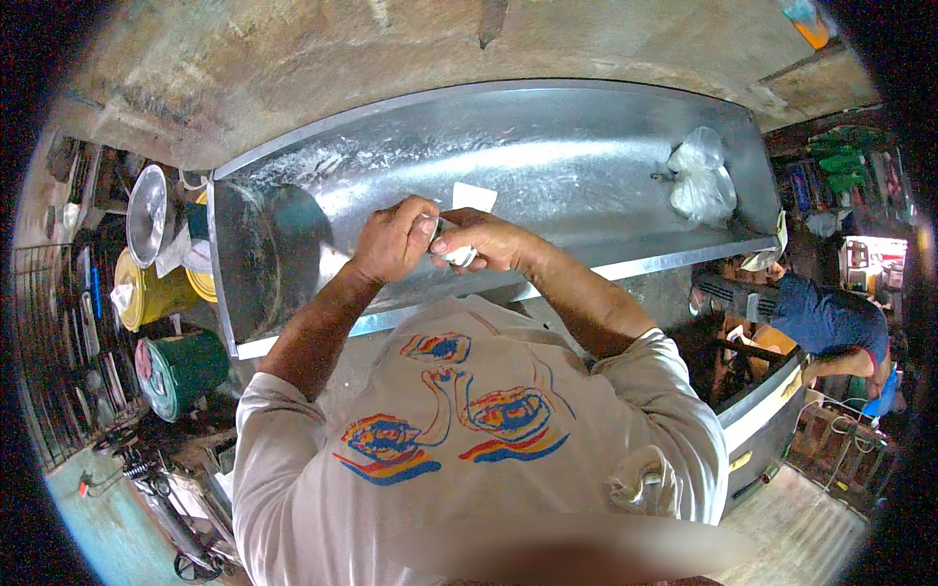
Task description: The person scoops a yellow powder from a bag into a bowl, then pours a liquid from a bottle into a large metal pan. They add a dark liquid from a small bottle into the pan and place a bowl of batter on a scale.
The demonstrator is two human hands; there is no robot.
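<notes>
Above the sheet-metal trough [557, 176], my two hands meet in front of my chest. My right hand [487, 238] is curled around a small white object [460, 255], whose end shows below the fingers. With thumb and fingers closed, my left hand [396, 238] pinches a thin, pale upper part of what seems the same object. My fingers cover most of it, so its exact kind is unclear. Just beyond my hands, a white card or sheet [475, 198] lies in the trough.
A clear plastic bag with white contents [700, 179] lies at the trough's right end. To the left stand a metal bowl [146, 214], a yellow bucket [157, 293] and a green lidded bucket [183, 373]. Another person [832, 315] bends over a dark cabinet [762, 432] at right.
</notes>
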